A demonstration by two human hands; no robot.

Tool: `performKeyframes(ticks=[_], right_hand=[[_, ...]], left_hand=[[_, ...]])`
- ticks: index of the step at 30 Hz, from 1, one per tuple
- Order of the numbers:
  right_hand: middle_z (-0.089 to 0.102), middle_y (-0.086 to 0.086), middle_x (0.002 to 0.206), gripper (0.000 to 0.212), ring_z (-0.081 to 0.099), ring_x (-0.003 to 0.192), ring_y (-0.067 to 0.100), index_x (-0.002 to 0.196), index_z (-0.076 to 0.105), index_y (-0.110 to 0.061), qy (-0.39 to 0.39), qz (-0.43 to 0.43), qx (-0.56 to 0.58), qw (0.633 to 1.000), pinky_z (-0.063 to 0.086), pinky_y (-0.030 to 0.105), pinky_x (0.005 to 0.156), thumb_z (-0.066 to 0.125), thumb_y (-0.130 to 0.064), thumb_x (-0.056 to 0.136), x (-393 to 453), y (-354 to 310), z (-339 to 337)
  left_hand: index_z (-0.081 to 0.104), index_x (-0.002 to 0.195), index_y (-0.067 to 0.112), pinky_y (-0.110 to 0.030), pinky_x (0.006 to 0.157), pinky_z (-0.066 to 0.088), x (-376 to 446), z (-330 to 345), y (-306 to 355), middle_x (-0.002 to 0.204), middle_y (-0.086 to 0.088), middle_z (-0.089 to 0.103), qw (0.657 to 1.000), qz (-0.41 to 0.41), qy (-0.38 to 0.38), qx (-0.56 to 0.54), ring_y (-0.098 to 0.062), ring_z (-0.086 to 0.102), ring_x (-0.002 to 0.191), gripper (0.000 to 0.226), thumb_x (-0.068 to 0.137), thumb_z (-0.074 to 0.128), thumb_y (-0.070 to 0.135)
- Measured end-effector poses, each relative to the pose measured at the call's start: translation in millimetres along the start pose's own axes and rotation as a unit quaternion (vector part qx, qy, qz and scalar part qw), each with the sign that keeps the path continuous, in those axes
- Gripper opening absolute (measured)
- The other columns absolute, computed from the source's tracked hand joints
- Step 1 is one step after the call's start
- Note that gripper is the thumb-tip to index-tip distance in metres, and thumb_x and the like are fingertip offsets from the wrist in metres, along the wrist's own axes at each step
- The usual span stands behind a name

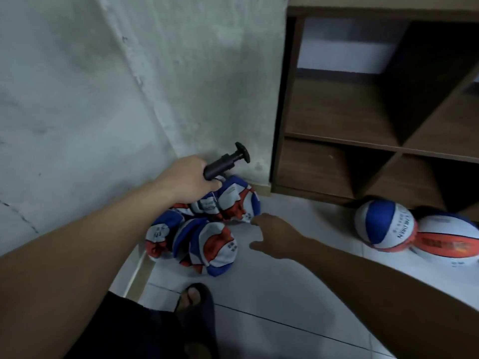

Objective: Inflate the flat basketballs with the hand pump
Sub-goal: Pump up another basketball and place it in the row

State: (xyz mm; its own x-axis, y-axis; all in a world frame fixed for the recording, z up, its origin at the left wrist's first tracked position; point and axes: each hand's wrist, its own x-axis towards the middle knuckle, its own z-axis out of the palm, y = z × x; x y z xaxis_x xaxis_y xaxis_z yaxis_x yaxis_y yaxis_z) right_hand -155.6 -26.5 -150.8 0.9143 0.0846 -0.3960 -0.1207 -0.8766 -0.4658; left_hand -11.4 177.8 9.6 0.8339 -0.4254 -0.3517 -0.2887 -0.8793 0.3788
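Both bare forearms reach forward and down from the lower corners of the view. The left arm stretches diagonally up from the lower left, and the left hand (190,177) is curled into a fist around the barrel of a black pump (225,163), back of the hand up, knuckles away from the camera. The right arm comes in from the lower right, and the right hand (274,235) is held out with relaxed fingers extended to the left, thumb spread below them, holding nothing. A foot (190,300) in a dark sandal shows at the bottom
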Motion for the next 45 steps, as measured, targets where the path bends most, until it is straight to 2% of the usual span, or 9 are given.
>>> performKeyframes(ticks=[10,18,21,24,27,30,37,41,45], right_hand=[[0.042,0.015,0.164,0.102,0.043,0.149,0.036,0.169,0.024,-0.014,0.124,0.021,0.051,0.991,0.047,0.055,0.114,0.077,-0.006,0.082,151.7,6.6,-12.8],[0.025,0.008,0.171,0.127,0.036,0.149,0.038,0.171,0.02,-0.028,0.076,-0.032,-0.062,0.995,0.035,0.055,0.121,0.095,-0.047,0.071,191.5,17.4,-6.4],[0.037,0.008,0.152,0.127,0.039,0.137,0.036,0.166,0.032,-0.037,0.091,-0.047,-0.164,0.981,0.034,0.053,0.117,0.084,-0.082,0.06,181.9,21.3,-5.7],[0.04,0.006,0.144,0.128,0.036,0.139,0.034,0.158,0.044,-0.031,0.138,-0.069,-0.211,0.965,0.028,0.058,0.124,0.067,-0.097,0.05,166.0,25.1,-2.9],[0.054,0.004,0.134,0.112,0.049,0.129,0.03,0.138,0.047,-0.023,0.137,-0.066,-0.098,0.984,0.034,0.052,0.12,0.085,-0.083,0.05,144.9,22.4,9.2],[0.062,-0.003,0.114,0.097,0.06,0.102,0.023,0.125,0.049,-0.029,0.148,0.005,0.048,0.988,0.053,0.038,0.084,0.096,-0.072,0.051,109.2,14.9,10.0],[0.066,-0.025,0.111,0.084,0.064,0.097,-0.004,0.122,0.057,-0.047,0.28,0.071,0.237,0.928,0.052,0.015,0.076,0.1,-0.067,0.053,-16.2,-5.5,-38.1],[0.07,-0.023,0.117,0.085,0.068,0.107,-0.001,0.133,0.06,-0.045,0.321,0.054,0.282,0.902,0.06,0.03,0.089,0.1,-0.065,0.061,-86.7,-9.5,-48.8],[0.07,-0.021,0.119,0.08,0.069,0.11,0.004,0.135,0.063,-0.038,0.382,0.08,0.283,0.876,0.06,0.039,0.095,0.095,-0.068,0.068,-128.3,-3.8,-36.0]], left_hand=[[0.064,0.085,0.019,-0.03,0.057,0.046,36.0,-7.4,-67.4,0.079,-0.006,0.068,0.999,-0.035,0.013,0.018,-0.02,0.066,0.067,0.033,0.1,0.077,0.046],[0.065,0.089,0.021,-0.031,0.062,0.054,59.0,-13.2,-72.4,0.08,-0.004,0.069,1.0,-0.025,0.002,-0.009,-0.02,0.068,0.069,0.033,0.099,0.076,0.049],[0.062,0.088,0.023,-0.03,0.06,0.051,61.6,-13.0,-67.1,0.082,-0.004,0.068,1.0,-0.017,0.006,-0.018,-0.019,0.067,0.07,0.031,0.1,0.076,0.048],[0.061,0.088,0.024,-0.03,0.058,0.046,62.0,-9.8,-62.0,0.081,-0.003,0.066,1.0,-0.008,0.001,-0.013,-0.018,0.065,0.068,0.029,0.1,0.076,0.046],[0.064,0.093,0.021,-0.031,0.06,0.049,60.9,-9.9,-51.2,0.084,-0.004,0.068,1.0,0.005,-0.002,-0.007,-0.021,0.067,0.07,0.03,0.099,0.076,0.048],[0.062,0.093,0.02,-0.031,0.06,0.046,57.0,-14.8,-30.3,0.086,-0.005,0.066,0.999,0.031,0.011,-0.011,-0.021,0.066,0.071,0.034,0.099,0.076,0.05],[0.063,0.096,0.018,-0.038,0.061,0.055,25.9,-9.3,41.0,0.085,-0.011,0.07,0.988,0.114,0.025,-0.1,-0.024,0.067,0.065,0.036,0.098,0.075,0.052],[0.064,0.089,0.019,-0.037,0.054,0.052,-7.3,17.3,89.5,0.069,-0.005,0.062,0.971,0.169,0.038,-0.166,-0.02,0.064,0.055,0.034,0.099,0.076,0.049],[0.074,0.091,0.025,-0.038,0.063,0.057,-30.0,40.0,110.4,0.065,0.003,0.069,0.958,0.195,0.026,-0.208,-0.013,0.069,0.058,0.023,0.095,0.081,0.047]])
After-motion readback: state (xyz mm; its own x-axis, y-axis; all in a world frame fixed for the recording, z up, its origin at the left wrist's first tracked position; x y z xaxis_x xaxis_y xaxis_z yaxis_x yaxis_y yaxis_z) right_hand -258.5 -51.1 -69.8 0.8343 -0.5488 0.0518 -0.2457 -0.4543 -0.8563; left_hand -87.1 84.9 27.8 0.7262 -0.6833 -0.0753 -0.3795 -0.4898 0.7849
